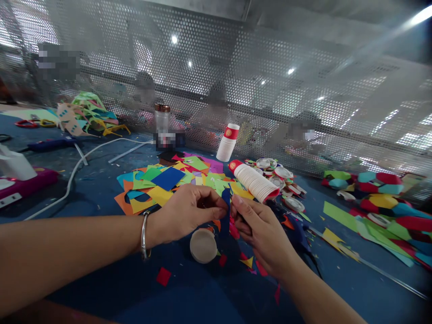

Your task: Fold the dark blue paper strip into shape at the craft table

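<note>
Head view.

Left hand (189,211): thumb and forefinger pinched on the left edge of 1 blue strip (225,213); 1 silver bracelet (144,236) at the wrist.

Right hand (258,222): fingers curled, thumb up, tips at the strip's right edge; cannot tell whether they grip it.

Strip: dark blue, roughly upright, between the 2 hands, above the table (118,279).

Disc (203,245): 1, round, brownish, just below the left hand.

Scraps (164,276): red, yellow and pink, strewn around the disc and below the right hand.

Paper pile (168,178): many colours, overlapping, beyond the left hand.

Cup stacks: 2, white with red; 1 standing and leaning (227,146), 1 lying on its side (254,180) beyond the right hand.

Rims (283,173): a heap, right of the lying stack.

Glue guns: 2, blue; 1 beside the right hand (300,236), 1 at far left (50,144).

Power strip (40,182): magenta, left edge, near a white cable (72,173).

Jar (162,120): clear, brown lid, before the mesh panel (256,76).

Scissors: red handles (26,123) and yellow handles (47,123), far left.

Paper balls (381,193): multicoloured, far right.
</note>
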Action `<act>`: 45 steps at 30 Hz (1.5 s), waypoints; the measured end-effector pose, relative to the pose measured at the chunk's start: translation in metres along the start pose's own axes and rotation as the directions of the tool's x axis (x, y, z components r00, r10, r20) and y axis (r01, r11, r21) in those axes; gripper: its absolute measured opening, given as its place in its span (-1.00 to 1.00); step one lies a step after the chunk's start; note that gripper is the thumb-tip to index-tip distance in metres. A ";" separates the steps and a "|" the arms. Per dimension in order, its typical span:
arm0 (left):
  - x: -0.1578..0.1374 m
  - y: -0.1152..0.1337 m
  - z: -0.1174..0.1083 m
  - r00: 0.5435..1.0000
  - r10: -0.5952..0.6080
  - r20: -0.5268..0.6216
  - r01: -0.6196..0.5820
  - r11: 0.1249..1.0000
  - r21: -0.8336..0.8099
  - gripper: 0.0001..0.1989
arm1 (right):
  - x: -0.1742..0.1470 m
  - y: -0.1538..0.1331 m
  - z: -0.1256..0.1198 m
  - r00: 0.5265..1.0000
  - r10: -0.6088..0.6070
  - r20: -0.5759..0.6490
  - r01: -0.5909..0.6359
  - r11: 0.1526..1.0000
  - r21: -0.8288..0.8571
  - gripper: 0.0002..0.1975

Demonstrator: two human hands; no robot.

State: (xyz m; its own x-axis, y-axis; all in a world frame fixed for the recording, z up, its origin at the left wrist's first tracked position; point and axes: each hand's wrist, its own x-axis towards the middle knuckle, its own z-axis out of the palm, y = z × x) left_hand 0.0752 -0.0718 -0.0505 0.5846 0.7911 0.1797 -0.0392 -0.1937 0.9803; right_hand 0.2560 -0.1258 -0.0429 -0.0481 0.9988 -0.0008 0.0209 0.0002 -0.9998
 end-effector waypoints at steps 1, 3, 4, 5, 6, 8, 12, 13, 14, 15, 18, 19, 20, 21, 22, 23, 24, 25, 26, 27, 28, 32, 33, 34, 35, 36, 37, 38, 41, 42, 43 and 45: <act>0.000 -0.001 0.001 1.000 -0.004 0.013 0.004 1.000 -0.013 -0.85 | 0.000 0.000 0.000 1.000 -0.010 -0.008 0.010 1.000 -0.003 -0.53; -0.001 -0.001 0.002 0.999 -0.016 0.028 0.016 0.999 -0.029 -0.85 | -0.001 0.000 0.000 0.999 -0.024 -0.024 0.024 1.000 -0.010 -0.52; -0.001 -0.001 0.002 0.999 -0.021 0.031 0.022 0.999 -0.033 -0.85 | -0.001 -0.001 0.000 0.999 -0.027 -0.029 0.027 1.000 -0.012 -0.52; -0.002 -0.001 0.002 0.999 -0.024 0.034 0.026 0.999 -0.036 -0.84 | -0.001 -0.001 0.001 0.999 -0.027 -0.031 0.026 1.000 -0.013 -0.51; -0.002 0.000 0.003 0.999 -0.026 0.037 0.028 0.999 -0.038 -0.84 | -0.001 0.000 0.001 0.999 -0.025 -0.028 0.025 1.000 -0.013 -0.51; -0.003 0.001 0.003 0.999 -0.027 0.042 0.029 0.999 -0.042 -0.83 | -0.002 0.000 0.000 1.000 -0.023 -0.014 0.023 1.000 -0.012 -0.51; -0.003 0.002 0.004 0.998 -0.028 0.051 0.030 0.999 -0.041 -0.84 | -0.001 0.001 -0.001 0.999 -0.027 0.023 0.028 0.999 -0.027 -0.50; -0.003 0.002 0.004 0.998 -0.029 0.053 0.031 0.998 -0.046 -0.85 | -0.001 0.001 -0.001 0.999 -0.030 0.026 0.030 0.999 -0.032 -0.49; -0.003 0.002 0.005 0.998 -0.031 0.059 0.034 0.998 -0.054 -0.85 | -0.001 0.001 0.000 0.999 -0.033 0.025 0.034 0.999 -0.037 -0.49; -0.003 0.002 0.005 0.998 -0.033 0.061 0.037 0.997 -0.065 -0.86 | -0.001 0.001 0.000 0.999 -0.035 0.025 0.036 0.998 -0.042 -0.48; -0.003 0.003 0.007 0.997 -0.038 0.062 0.043 0.995 -0.086 -0.86 | -0.001 0.000 -0.001 0.999 -0.035 0.028 0.037 0.998 -0.055 -0.48; -0.004 0.003 0.007 0.997 -0.036 0.063 0.042 0.995 -0.089 -0.85 | -0.001 0.000 -0.001 0.999 -0.033 0.032 0.035 0.998 -0.057 -0.49; -0.004 0.003 0.006 0.997 -0.035 0.066 0.041 0.995 -0.093 -0.85 | -0.001 0.000 -0.001 0.999 -0.032 0.034 0.034 0.998 -0.057 -0.49; -0.004 0.003 0.006 0.997 -0.035 0.067 0.042 0.994 -0.098 -0.84 | -0.001 0.000 -0.001 0.999 -0.032 0.034 0.034 0.998 -0.055 -0.50; -0.004 0.004 0.006 0.997 -0.038 0.070 0.045 0.994 -0.104 -0.83 | -0.001 0.000 -0.001 0.999 -0.033 0.032 0.035 0.998 -0.054 -0.50; -0.005 0.005 0.005 0.996 -0.043 0.072 0.051 0.993 -0.108 -0.81 | -0.001 -0.001 0.000 0.999 -0.034 0.025 0.035 0.998 -0.054 -0.49; -0.005 0.005 0.005 0.996 -0.046 0.070 0.054 0.992 -0.110 -0.78 | -0.001 -0.001 0.000 0.999 -0.034 0.013 0.034 0.998 -0.057 -0.49; -0.005 0.006 0.005 0.997 -0.045 0.059 0.052 0.992 -0.114 -0.75 | 0.000 0.000 0.000 0.999 -0.032 -0.001 0.032 0.998 -0.063 -0.49; -0.005 0.007 0.004 0.998 -0.042 0.042 0.047 0.992 -0.120 -0.71 | 0.000 0.000 -0.001 0.999 -0.031 -0.016 0.029 0.997 -0.072 -0.49; -0.005 0.008 0.004 0.999 -0.039 0.020 0.042 0.991 -0.125 -0.66 | 0.001 0.000 -0.001 0.999 -0.032 -0.034 0.029 0.996 -0.087 -0.49; -0.005 0.008 0.003 0.999 -0.039 -0.008 0.037 0.991 -0.126 -0.62 | 0.002 0.001 -0.003 0.998 -0.041 -0.049 0.035 0.993 -0.110 -0.49; -0.003 0.010 0.000 0.994 -0.038 -0.099 0.026 0.993 -0.117 -0.46 | 0.008 0.003 -0.014 0.988 -0.125 -0.085 0.090 0.938 -0.336 -0.50; -0.003 0.011 -0.001 0.993 -0.032 -0.110 0.019 0.993 -0.117 -0.42 | 0.009 0.002 -0.018 0.986 -0.144 -0.082 0.094 0.894 -0.439 -0.50; -0.002 0.011 -0.003 0.993 -0.024 -0.119 0.010 0.993 -0.116 -0.38 | 0.011 0.002 -0.021 0.985 -0.158 -0.074 0.092 0.831 -0.548 -0.49; -0.002 0.011 -0.004 0.992 -0.015 -0.125 0.002 0.994 -0.107 -0.37 | 0.012 0.002 -0.023 0.984 -0.166 -0.063 0.087 0.757 -0.647 -0.48; -0.002 0.011 -0.005 0.992 -0.012 -0.127 0.000 0.995 -0.096 -0.40 | 0.013 0.001 -0.025 0.985 -0.168 -0.046 0.083 0.683 -0.726 -0.49; -0.001 0.010 -0.006 0.992 -0.013 -0.122 0.002 0.996 -0.087 -0.46 | 0.014 0.001 -0.027 0.986 -0.163 -0.028 0.080 0.620 -0.780 -0.51; 0.000 0.010 -0.007 0.993 -0.018 -0.114 0.008 0.996 -0.084 -0.54 | 0.014 0.001 -0.028 0.988 -0.152 -0.011 0.080 0.577 -0.813 -0.54; 0.003 0.007 -0.010 0.994 -0.034 -0.100 0.020 0.991 -0.129 -0.75 | 0.013 0.001 -0.027 0.994 -0.110 0.019 0.074 0.527 -0.846 -0.64; 0.004 0.006 -0.010 0.994 -0.035 -0.104 0.019 0.988 -0.151 -0.78 | 0.013 0.002 -0.027 0.995 -0.094 0.023 0.069 0.513 -0.856 -0.65; 0.005 0.005 -0.011 0.993 -0.037 -0.113 0.018 0.986 -0.168 -0.80 | 0.013 0.002 -0.027 0.996 -0.083 0.024 0.063 0.502 -0.863 -0.64; 0.007 0.004 -0.012 0.990 -0.061 -0.125 0.036 0.980 -0.195 -0.79 | 0.012 0.002 -0.027 0.998 -0.066 0.022 0.051 0.487 -0.872 -0.63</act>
State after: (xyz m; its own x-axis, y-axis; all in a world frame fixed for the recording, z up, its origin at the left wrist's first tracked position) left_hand 0.0696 -0.0605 -0.0442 0.4798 0.8679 0.1287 -0.1754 -0.0488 0.9833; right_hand 0.2828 -0.1124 -0.0445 -0.0710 0.9953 0.0652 0.8782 0.0934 -0.4691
